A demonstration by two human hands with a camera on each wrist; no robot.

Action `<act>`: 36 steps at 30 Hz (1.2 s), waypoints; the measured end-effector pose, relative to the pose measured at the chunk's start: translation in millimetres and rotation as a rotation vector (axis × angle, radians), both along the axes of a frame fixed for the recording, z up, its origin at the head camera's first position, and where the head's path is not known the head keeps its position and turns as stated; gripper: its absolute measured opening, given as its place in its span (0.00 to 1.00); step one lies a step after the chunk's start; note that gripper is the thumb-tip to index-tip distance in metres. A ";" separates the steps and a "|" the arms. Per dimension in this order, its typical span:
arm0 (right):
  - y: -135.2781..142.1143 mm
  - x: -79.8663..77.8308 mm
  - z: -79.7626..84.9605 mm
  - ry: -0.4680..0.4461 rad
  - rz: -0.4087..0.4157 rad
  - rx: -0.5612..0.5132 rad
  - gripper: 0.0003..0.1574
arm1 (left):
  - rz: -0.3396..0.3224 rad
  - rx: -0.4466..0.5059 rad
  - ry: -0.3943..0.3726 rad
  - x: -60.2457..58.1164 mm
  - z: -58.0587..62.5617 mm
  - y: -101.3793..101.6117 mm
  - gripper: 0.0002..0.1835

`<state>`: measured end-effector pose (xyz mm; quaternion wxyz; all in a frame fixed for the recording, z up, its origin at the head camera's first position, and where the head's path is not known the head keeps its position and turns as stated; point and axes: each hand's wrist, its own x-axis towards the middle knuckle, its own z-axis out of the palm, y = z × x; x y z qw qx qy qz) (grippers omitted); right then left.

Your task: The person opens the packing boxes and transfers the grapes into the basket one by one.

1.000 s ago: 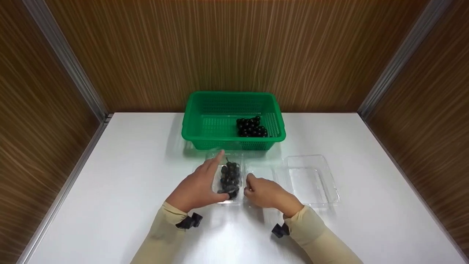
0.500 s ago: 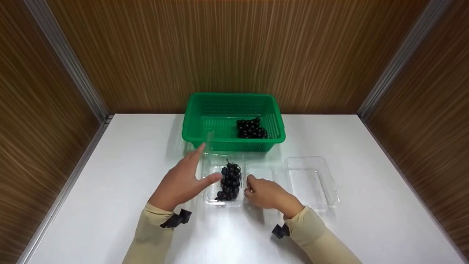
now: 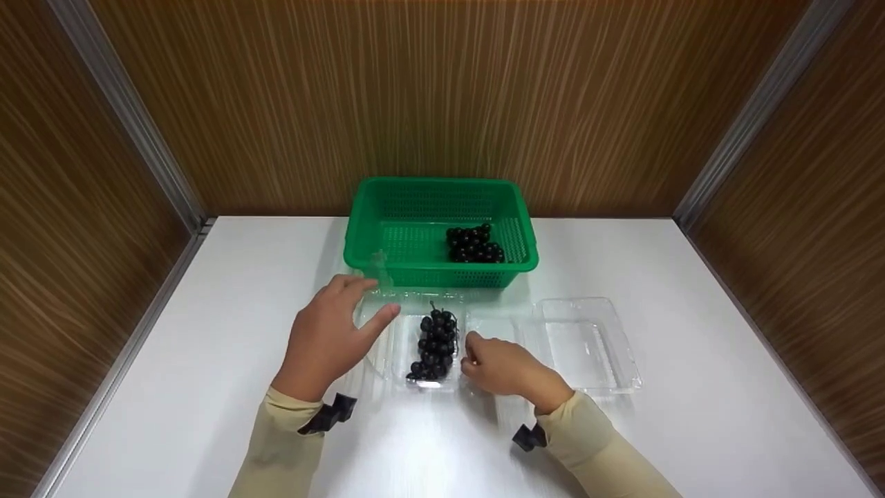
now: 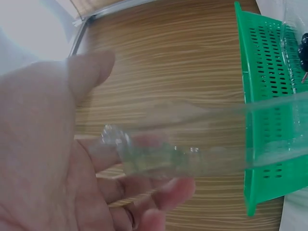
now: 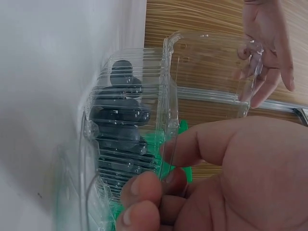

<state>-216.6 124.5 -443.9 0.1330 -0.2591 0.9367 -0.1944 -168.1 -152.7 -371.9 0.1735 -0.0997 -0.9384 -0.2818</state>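
A bunch of dark grapes (image 3: 435, 346) lies in a clear plastic clamshell container (image 3: 404, 366) in front of the green basket. The container's lid (image 5: 207, 62) stands raised on its left side. My left hand (image 3: 328, 335) is at the lid, thumb spread away from the fingers. In the left wrist view, the fingers (image 4: 144, 192) show behind the clear plastic, loosely bent. At the container's right edge, my right hand (image 3: 508, 366) pinches the rim between thumb and curled fingers. Seen from the right wrist, the grapes show through the ribbed plastic wall.
The green basket (image 3: 442, 273) stands at the back of the white table (image 3: 207, 332), with another grape bunch (image 3: 476, 243) inside. Right of my right hand lies another clear plastic container (image 3: 588, 346). Wood-grain panels (image 3: 442, 90) enclose the table at the back and sides.
My left hand has moved left, and the lid has swung up and leftward, uncovering the grapes. My right hand has stayed at the container's right edge.
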 end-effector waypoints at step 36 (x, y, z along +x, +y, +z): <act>-0.4 3.6 0.8 0.020 -0.004 0.011 0.05 | 0.191 -0.102 -0.543 -11.3 -27.2 -38.2 0.43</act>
